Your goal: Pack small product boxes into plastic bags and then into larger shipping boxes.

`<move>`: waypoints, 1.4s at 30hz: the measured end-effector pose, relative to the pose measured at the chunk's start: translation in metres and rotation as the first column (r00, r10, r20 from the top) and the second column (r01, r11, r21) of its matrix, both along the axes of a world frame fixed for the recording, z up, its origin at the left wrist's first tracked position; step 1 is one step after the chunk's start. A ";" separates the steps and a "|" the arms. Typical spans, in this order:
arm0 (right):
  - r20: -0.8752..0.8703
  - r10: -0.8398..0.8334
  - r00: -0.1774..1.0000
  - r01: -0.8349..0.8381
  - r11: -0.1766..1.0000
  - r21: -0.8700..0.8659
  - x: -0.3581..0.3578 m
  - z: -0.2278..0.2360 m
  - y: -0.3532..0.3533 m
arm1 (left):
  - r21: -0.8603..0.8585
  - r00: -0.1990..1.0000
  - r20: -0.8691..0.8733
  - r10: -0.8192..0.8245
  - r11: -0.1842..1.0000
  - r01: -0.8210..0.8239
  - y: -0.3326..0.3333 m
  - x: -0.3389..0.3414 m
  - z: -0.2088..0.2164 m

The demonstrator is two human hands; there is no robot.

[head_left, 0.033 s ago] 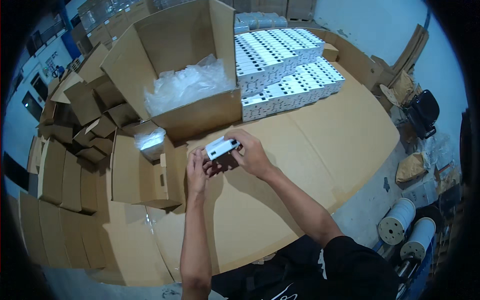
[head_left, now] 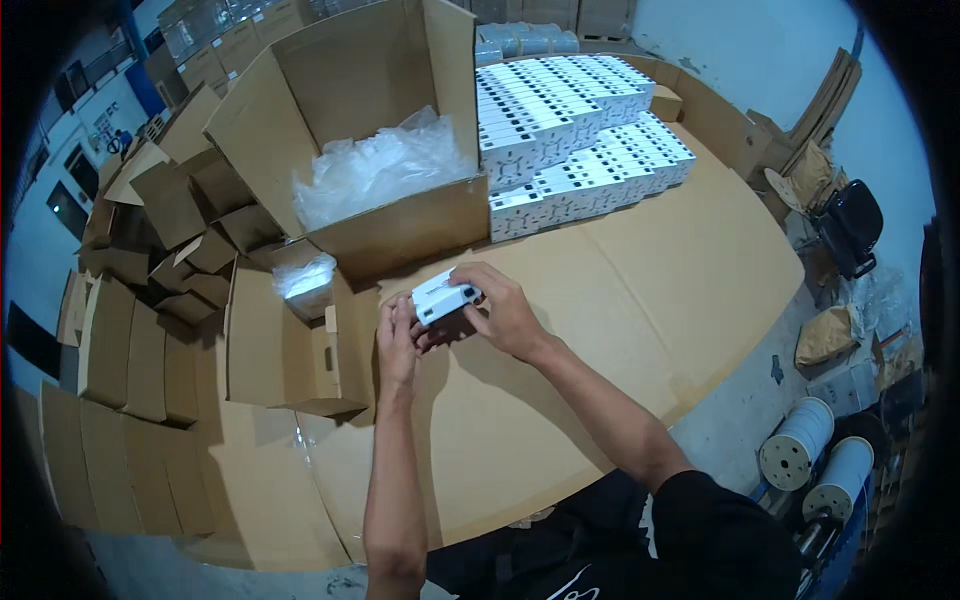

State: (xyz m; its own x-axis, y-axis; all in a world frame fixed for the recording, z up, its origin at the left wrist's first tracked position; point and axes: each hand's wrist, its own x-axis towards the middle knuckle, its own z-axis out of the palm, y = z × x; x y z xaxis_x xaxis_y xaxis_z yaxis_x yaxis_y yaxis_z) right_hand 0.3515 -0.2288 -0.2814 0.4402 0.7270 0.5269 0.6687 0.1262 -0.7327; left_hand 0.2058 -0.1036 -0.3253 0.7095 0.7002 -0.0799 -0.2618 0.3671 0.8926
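Observation:
Above the cardboard-covered table, a small white box with dark square marks is held between my two hands. My left hand closes on its left end, the fingers partly hidden beneath it. My right hand grips the other end, thumb on the near side and fingers over the top. Just left of my left hand stands an open brown carton; inside it are white boxes in clear plastic wrap. Similar white boxes are stacked in tight rows at the back.
A large open carton filled with clear plastic bags stands behind my hands. Folded empty cartons crowd the left side. Beyond the table's right edge are a black chair and white cable spools.
The small white box has turned slightly in my fingers, showing more of its near side. The whole view has shifted very slightly. Both hands keep hold of the box.

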 end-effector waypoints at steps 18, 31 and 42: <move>-0.449 0.090 0.889 -0.061 0.995 0.080 0.013 -0.039 0.014 | 0.532 0.983 -0.133 0.129 0.846 -0.039 0.019 0.010 -0.012; -0.329 0.100 0.939 -0.130 0.989 -0.070 0.020 -0.042 0.008 | 0.590 0.963 -0.267 0.039 0.797 0.131 0.025 0.004 0.003; -0.332 -0.039 0.942 0.044 0.999 0.009 0.034 -0.060 0.005 | 0.872 0.827 -0.080 0.557 0.441 -0.213 -0.012 -0.003 0.111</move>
